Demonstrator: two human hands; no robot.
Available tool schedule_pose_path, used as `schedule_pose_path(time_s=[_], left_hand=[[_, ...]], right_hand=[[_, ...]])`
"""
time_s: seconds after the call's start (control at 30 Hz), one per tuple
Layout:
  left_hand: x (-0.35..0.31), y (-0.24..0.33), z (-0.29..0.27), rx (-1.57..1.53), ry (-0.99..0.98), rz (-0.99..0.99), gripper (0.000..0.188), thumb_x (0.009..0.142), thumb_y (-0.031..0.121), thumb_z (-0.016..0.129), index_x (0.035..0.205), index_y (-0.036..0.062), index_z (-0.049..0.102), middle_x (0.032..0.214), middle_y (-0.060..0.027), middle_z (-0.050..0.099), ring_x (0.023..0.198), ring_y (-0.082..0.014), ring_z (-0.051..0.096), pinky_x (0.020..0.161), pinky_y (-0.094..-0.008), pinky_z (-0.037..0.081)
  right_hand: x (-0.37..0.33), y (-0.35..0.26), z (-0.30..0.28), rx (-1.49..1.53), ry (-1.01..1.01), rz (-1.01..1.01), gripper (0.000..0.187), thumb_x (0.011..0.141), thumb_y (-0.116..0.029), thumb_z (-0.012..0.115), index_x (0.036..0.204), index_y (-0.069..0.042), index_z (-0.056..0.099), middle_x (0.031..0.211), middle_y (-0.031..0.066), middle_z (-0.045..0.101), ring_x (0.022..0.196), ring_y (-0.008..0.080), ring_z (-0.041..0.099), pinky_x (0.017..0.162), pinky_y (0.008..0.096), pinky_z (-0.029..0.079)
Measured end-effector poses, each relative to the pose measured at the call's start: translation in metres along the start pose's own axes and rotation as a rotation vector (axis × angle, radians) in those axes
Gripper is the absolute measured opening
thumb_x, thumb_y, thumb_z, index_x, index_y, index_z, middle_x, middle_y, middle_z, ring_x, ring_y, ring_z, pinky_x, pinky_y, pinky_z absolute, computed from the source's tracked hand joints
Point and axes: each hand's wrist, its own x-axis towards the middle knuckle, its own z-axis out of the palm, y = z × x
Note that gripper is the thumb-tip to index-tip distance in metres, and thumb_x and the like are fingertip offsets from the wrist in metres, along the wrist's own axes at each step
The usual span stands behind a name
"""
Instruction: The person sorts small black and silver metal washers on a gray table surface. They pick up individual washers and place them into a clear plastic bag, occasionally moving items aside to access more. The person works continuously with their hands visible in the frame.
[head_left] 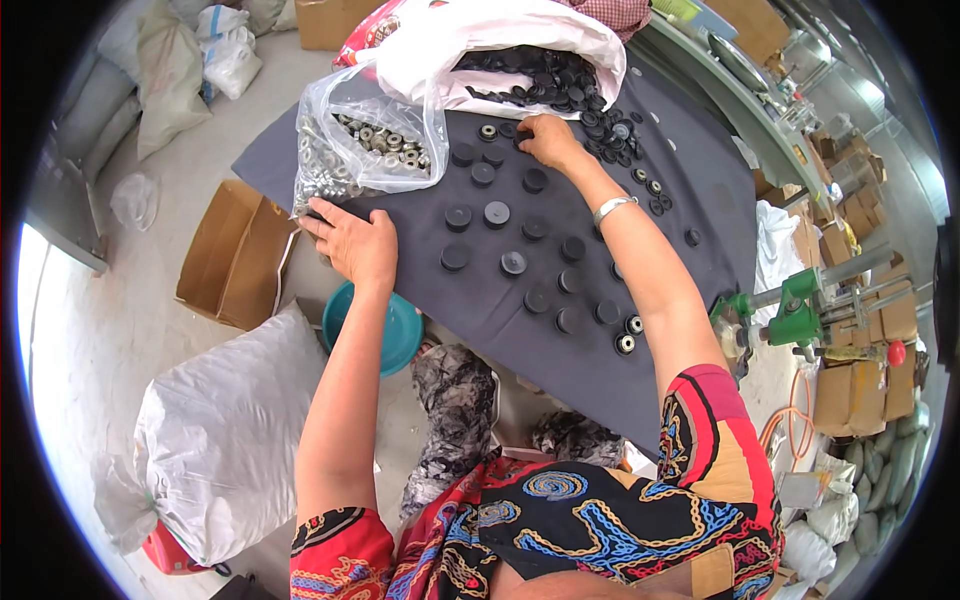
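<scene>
My right hand (552, 143) is at the far side of the dark cloth, its thumb and fingers closed around a black round cap (523, 135). Just left of it stands a cap with a metal ring (488, 132). My left hand (358, 245) rests by the table's left edge with fingers apart, its fingertips at the lower corner of a clear plastic bag (400, 172). Inside that bag are many small metal rings (375, 140). Black round caps, among them a greyer one (497, 213), lie spread over the cloth between my arms.
A white sack (480, 40) spills black caps onto the far side of the dark cloth (420, 270). Left of the table are a cardboard box (235, 255), a teal basin (400, 335) and a stuffed white sack (230, 430). A green hand press (795, 305) stands at the right.
</scene>
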Motion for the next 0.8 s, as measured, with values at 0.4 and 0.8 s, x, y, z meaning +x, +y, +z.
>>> schedule_pose_path(time_s=[0.4,0.8], left_hand=[[0.001,0.003,-0.003,-0.024,-0.030,-0.041,0.087,0.075,0.027,0.059,0.144,-0.0020,0.015,0.145,-0.0332,0.017,0.123,-0.0502,0.035,0.099,-0.0481,0.039],[-0.001,0.005,-0.004,-0.030,-0.037,-0.030,0.088,0.075,0.026,0.059,0.144,-0.0020,0.014,0.145,-0.0332,0.016,0.124,-0.0505,0.035,0.099,-0.0488,0.039]], right_hand=[[-0.026,-0.015,-0.017,-0.077,-0.121,-0.038,0.036,0.071,-0.018,0.072,0.104,-0.005,0.067,0.101,0.0190,0.066,0.096,0.0320,0.062,0.085,0.0394,0.048],[-0.017,0.018,-0.018,-0.183,-0.015,0.102,0.032,0.076,-0.018,0.069,0.104,-0.003,0.066,0.099,0.0185,0.066,0.094,0.0315,0.064,0.082,0.0386,0.049]])
